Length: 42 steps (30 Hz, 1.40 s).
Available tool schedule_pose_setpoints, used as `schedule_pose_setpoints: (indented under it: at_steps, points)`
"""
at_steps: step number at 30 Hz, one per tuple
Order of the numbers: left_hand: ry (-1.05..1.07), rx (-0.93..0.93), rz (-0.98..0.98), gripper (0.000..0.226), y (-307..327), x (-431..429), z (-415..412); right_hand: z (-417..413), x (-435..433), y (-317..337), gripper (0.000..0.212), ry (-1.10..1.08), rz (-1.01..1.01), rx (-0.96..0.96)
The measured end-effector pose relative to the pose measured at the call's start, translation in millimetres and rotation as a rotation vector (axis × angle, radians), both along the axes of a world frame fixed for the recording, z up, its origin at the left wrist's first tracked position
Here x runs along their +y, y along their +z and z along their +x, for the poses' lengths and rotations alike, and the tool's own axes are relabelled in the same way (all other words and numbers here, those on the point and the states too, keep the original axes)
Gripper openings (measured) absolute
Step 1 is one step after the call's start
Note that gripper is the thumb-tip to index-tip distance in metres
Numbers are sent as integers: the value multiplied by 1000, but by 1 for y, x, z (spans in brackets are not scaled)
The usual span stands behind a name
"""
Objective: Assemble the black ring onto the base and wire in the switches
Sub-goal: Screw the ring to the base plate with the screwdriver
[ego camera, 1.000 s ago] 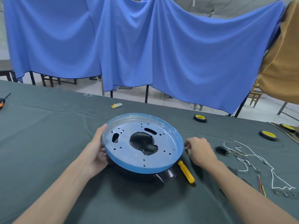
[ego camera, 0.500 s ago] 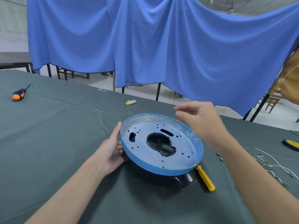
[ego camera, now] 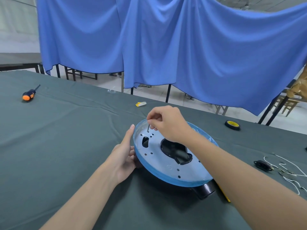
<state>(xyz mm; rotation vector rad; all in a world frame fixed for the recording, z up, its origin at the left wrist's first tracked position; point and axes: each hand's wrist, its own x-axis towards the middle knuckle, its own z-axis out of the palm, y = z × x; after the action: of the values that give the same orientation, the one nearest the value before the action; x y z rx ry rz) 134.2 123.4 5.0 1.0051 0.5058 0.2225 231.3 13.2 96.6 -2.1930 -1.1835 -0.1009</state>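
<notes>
On the dark green worktop (ego camera: pixel 58 146) straight in front of us, the round silver base (ego camera: pixel 159 166), its rim wrapped in blue film, sits slightly tilted on top of the black ring (ego camera: pixel 203 190), whose stubby black spout pokes out beneath the near right edge. Our left grip (ego camera: pixel 123 156) lies with straight fingers against the base's left rim, steadying it and grasping nothing. Our right grip (ego camera: pixel 167 123) pinches a small metal screw (ego camera: pixel 147 128), point down, over a hole near the far left edge of the base. We judge the task to be early. Ring and base are stacked, but we see no screws seated in the many open holes. The wiring looks untouched: white wires (ego camera: pixel 290 173) and a small black switch part (ego camera: pixel 262 165) lie loose on the worktop to the right, well apart from the base. A yellow-handled screwdriver (ego camera: pixel 224 195) lies just beside the ring, mostly hidden by our right forearm.
</notes>
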Motion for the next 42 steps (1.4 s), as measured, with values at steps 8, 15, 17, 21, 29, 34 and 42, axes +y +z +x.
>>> schedule_pose_setpoints:
  at_steps: [8, 15, 17, 21, 29, 34, 42]
  points:
    - [19, 16, 16, 46, 1, 0, 1, 4, 18, -13, 12, 45, -42, -66]
    - [35, 1, 6, 43, -1, 0, 3, 2, 22, -17, 12, 81, -73, -112]
    - [37, 1, 1, 44, -2, 1, 3, 3, 22, -16, 13, 87, -90, -115]
    - [41, 11, -25, 43, -1, 1, 2, 2, 20, -16, 14, 89, -112, -129]
    - [55, -39, -58, 46, -2, -1, 3, -2, 23, -19, 17, 66, -114, -34]
    - [71, -26, -78, 53, -1, -3, 4, -2, 27, -20, 20, 100, -256, -197]
    - [61, -2, -80, 58, -1, -1, 2, 1, 25, -16, 19, 134, -346, -144]
